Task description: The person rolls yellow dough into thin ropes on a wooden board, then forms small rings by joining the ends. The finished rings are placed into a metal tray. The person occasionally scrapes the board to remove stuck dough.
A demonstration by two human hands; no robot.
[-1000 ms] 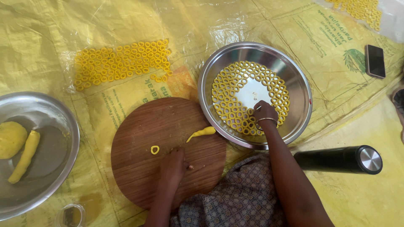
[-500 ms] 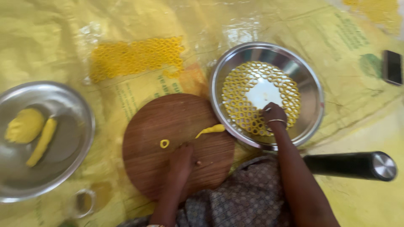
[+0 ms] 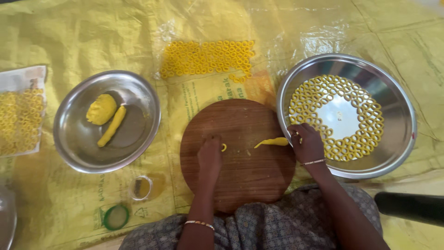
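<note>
A round wooden board [image 3: 240, 176] lies in front of me. My left hand [image 3: 210, 157] rests on it, fingertips pinched on a small yellow dough ring [image 3: 224, 147]. A short yellow dough strip [image 3: 273, 142] lies on the board's right side. My right hand [image 3: 307, 144] sits over the near rim of a large steel plate [image 3: 397, 139], fingers curled at the strip's right end; whether it grips the strip is unclear. Several dough rings [image 3: 365, 111] line the plate in circles around a bare middle.
A steel bowl [image 3: 138, 139] at left holds a dough ball [image 3: 101, 109] and a dough roll [image 3: 111, 126]. More rings lie on the yellow sheet [image 3: 206, 58] and on paper [image 3: 18, 120]. A small glass [image 3: 141, 187], green lid [image 3: 115, 216] and black cylinder [image 3: 409, 208] sit near me.
My right hand has drawn back from the rings in the plate to the strip's end. My left hand has moved up to the small ring. The view has shifted.
</note>
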